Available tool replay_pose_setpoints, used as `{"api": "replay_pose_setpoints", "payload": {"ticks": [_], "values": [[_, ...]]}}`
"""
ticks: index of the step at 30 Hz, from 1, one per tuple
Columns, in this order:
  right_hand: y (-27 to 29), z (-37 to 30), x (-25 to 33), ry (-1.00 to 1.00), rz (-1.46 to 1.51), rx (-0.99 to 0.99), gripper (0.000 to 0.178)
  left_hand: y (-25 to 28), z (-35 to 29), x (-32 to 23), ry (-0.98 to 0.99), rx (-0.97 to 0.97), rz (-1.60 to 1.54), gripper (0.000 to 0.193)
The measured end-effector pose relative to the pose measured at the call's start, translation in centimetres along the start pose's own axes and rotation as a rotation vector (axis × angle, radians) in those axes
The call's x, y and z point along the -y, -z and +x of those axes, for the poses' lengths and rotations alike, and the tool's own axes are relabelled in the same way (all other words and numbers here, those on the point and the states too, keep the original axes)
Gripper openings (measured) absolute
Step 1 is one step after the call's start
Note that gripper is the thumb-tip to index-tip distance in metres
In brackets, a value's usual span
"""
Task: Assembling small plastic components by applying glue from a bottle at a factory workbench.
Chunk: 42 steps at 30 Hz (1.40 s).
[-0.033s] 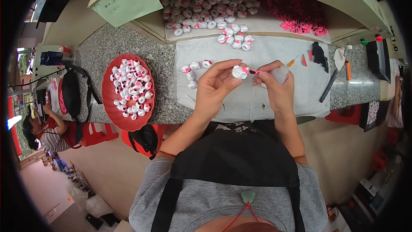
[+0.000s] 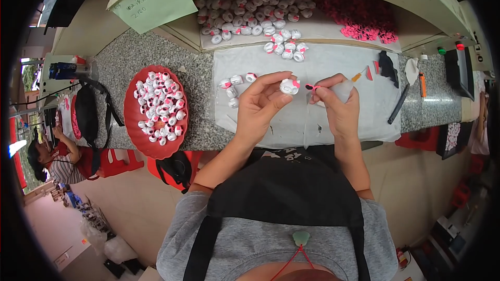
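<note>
My left hand (image 2: 254, 112) pinches a small white rounded figure piece (image 2: 289, 87) with pink parts between thumb and fingertips. Facing it, my right hand (image 2: 341, 114) grips a tiny pink-and-black piece (image 2: 311, 87) at its fingertips, a small gap away from the white one. Tucked in that same hand is a translucent squeeze bottle (image 2: 342, 91) with an orange needle tip pointing up and away. Several similar white pieces (image 2: 232, 92) lie on the white sheet (image 2: 291, 125) just left of my left hand.
A red scalloped tray (image 2: 132, 138) full of white pieces stands to the left. On the far shelf are heaps of white pieces (image 2: 250, 13) and pink parts (image 2: 364, 31). Black scraps (image 2: 386, 67), a dark strip-like tool (image 2: 398, 105) and an orange-handled tool (image 2: 422, 86) lie right.
My right hand has shifted slightly right with the pink-and-black piece, widening the space between it and the white piece. My left hand has barely moved.
</note>
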State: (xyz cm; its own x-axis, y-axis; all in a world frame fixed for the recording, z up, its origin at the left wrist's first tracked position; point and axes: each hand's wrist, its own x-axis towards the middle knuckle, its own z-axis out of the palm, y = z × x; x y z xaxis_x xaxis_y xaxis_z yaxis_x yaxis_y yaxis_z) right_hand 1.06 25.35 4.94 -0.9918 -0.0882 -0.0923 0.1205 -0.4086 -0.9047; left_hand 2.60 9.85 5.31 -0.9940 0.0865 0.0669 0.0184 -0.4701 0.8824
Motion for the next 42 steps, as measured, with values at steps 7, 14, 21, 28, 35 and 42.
{"api": "replay_pose_setpoints", "payload": {"ticks": [7,14,21,28,35,42], "values": [[-1.4,-1.0,1.4,0.027,-0.039,0.135,0.008,0.1,0.0,-0.1,-0.134,0.039,0.357,0.033],[-1.6,-0.9,0.9,0.043,-0.112,0.14,0.008,-0.2,-0.2,-0.3,-0.253,0.036,0.546,0.03],[-2.0,-1.1,0.5,0.071,-0.13,0.099,0.011,0.1,-0.5,-0.4,-0.173,0.072,0.403,0.032],[-2.4,-1.1,1.0,0.084,-0.185,0.179,0.023,0.5,-0.6,-0.8,0.005,0.085,0.003,0.028],[-2.3,-1.0,0.8,0.055,-0.181,0.241,0.025,0.6,-0.8,-0.7,0.051,0.139,-0.026,0.023],[-1.5,-1.2,0.0,0.06,-0.091,0.265,0.024,0.9,-0.5,0.2,-0.085,0.226,0.06,0.024]]}}
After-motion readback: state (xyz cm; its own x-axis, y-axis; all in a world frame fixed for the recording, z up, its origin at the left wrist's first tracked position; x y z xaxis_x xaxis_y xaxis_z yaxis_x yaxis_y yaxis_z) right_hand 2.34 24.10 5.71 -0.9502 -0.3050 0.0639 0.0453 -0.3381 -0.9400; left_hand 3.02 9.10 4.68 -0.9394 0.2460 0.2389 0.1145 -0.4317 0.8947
